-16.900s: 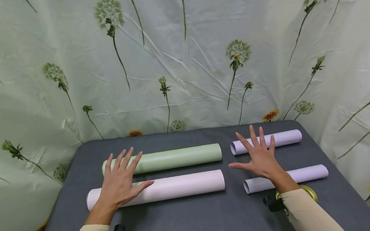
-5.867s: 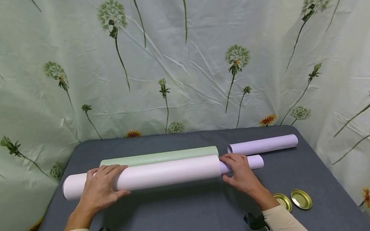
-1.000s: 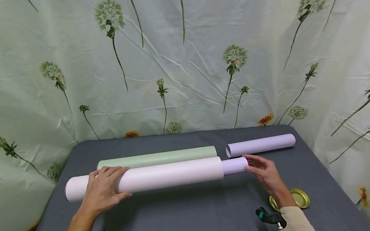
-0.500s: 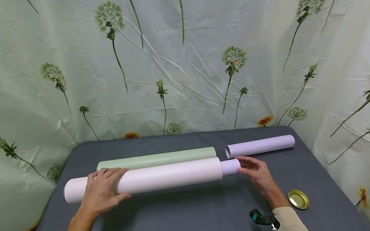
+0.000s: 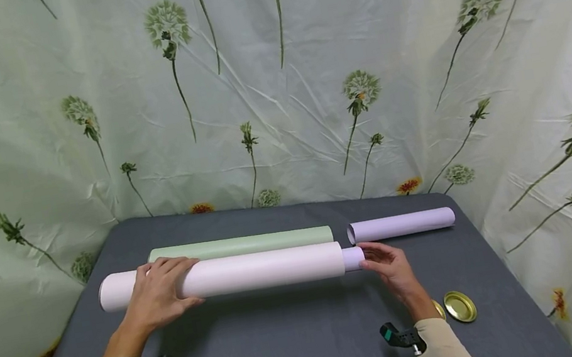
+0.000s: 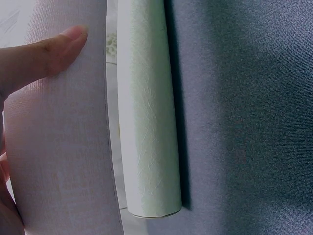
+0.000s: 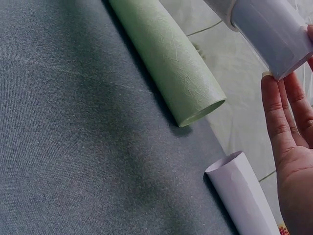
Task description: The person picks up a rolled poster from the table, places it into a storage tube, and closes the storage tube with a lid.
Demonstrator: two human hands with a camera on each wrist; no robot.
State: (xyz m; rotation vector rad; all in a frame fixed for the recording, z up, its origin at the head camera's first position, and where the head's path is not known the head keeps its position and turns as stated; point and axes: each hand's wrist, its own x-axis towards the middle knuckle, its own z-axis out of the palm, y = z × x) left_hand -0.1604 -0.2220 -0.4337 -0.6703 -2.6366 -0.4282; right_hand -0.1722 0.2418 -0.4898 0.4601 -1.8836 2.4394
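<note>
Gripping, head view: your left hand (image 5: 159, 293) has its fingers clamped on the pink roll (image 5: 264, 269), held level above the bench (image 5: 282, 351).
Inner purple roll (image 5: 353, 258), head view: a short end sticks out of the pink roll's right end, its rim pinched between the thumb and fingers of your right hand (image 5: 395, 269).
Green roll (image 5: 246, 245), head view: on the bench just behind the pink roll; the loose purple roll (image 5: 403, 224) lies to its right, apart.
Gold lid (image 5: 460, 306), head view: near your right wrist, which partly hides a second lid (image 5: 439, 309).
Thumb, left wrist view: across the pink roll; green roll beside it, apart.
Rim, right wrist view: your fingers touch the inner purple roll's edge.
</note>
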